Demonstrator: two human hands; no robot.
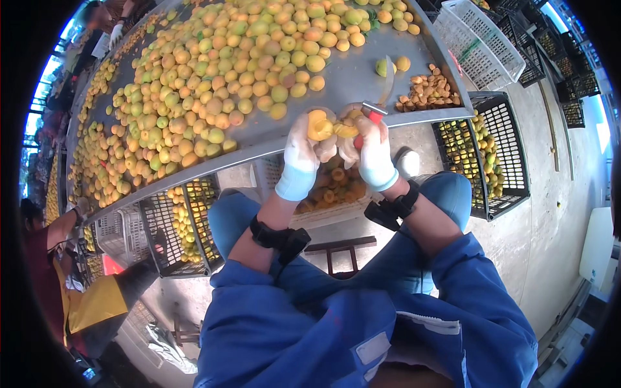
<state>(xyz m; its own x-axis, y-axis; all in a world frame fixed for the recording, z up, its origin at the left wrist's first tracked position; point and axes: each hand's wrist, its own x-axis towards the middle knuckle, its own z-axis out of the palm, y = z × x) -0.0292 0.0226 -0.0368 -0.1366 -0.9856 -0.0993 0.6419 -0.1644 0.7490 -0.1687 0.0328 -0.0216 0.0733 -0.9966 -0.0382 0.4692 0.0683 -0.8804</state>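
Both my hands wear white gloves with pale blue cuffs and meet just off the table's near edge. My left hand (301, 150) is closed round a cut apricot half (318, 125), its orange flesh showing. In my right hand (373, 150) is a knife (389, 83) with a red handle and a curved blade pointing up and away. The same hand's fingers also grip another apricot piece (346, 129), close against the first. Below them, a light-coloured crate (336, 215) holds split apricot halves (333, 184).
Whole apricots (213, 77) cover much of the metal table (352, 81). Brown pits (430, 89) lie heaped at its right corner. Black crates of fruit (511, 155) stand under both sides, a white crate (475, 48) beyond. Other people work at left, one gloved hand (116, 33) far off.
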